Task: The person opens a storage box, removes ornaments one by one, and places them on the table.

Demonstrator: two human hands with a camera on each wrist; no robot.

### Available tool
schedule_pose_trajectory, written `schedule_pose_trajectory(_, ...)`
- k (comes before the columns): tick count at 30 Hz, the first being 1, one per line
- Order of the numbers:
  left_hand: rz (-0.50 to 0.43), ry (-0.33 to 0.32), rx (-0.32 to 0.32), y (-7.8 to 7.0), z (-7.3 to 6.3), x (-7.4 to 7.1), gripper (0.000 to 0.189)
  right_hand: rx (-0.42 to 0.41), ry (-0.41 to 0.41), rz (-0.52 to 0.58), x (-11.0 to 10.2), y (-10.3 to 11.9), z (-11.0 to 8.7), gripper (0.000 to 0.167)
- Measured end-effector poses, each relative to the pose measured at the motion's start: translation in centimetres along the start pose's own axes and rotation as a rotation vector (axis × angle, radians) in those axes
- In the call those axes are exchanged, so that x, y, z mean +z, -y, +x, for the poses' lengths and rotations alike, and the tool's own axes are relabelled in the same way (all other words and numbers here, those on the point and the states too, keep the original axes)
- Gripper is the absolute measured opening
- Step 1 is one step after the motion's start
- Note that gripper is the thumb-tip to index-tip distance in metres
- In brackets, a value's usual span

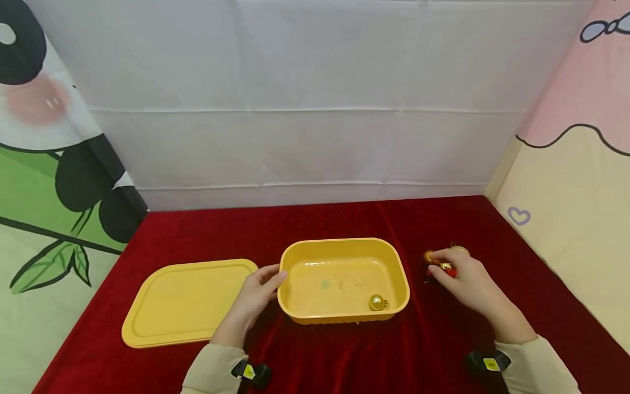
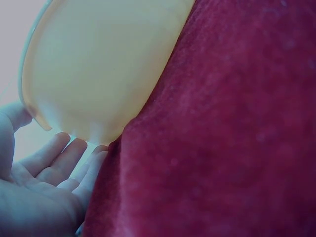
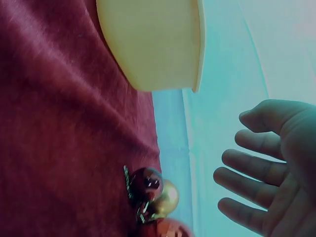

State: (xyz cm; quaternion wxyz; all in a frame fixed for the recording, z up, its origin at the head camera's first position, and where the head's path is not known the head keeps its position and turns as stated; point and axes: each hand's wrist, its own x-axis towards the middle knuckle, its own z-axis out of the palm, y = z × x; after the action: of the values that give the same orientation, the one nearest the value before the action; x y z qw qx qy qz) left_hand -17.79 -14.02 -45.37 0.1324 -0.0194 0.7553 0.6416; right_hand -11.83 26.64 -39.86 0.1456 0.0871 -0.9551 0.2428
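An open yellow plastic box stands on the red cloth, with a gold bauble in its near right corner. My left hand holds the box's left end, thumb at the rim and fingers against the outer wall. To the right of the box, my right hand hovers over a small group of baubles, its fingers apart and gripping nothing. The group shows a dark red bauble, a gold bauble and a red bauble; the hand partly hides them in the head view.
Left of the box, a flat yellow lid lies on the red velvet cloth. A white sheet hangs behind the table. Printed cloths stand on the left and right sides.
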Motion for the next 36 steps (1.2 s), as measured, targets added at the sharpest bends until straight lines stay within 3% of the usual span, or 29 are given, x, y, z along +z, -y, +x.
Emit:
schedule_pose_trajectory(10, -0.005, 0.011, -0.015, 0.0, -0.1, -0.1, 0.051, -0.081, 0.077, 0.018, 0.5, 1.5, 0.9, 0.023)
schedule_pose_trajectory(23, 0.007, -0.001, -0.011, -0.1, 0.0, -0.1, 0.047, -0.145, 0.095, 0.024, 1.0, 3.5, 1.4, 0.02)
schedule_pose_trajectory(36, 0.011, -0.004, -0.023, 0.0, 0.1, 0.0, 0.047, -0.248, 0.172, -0.012, 1.5, 5.2, 1.7, 0.02)
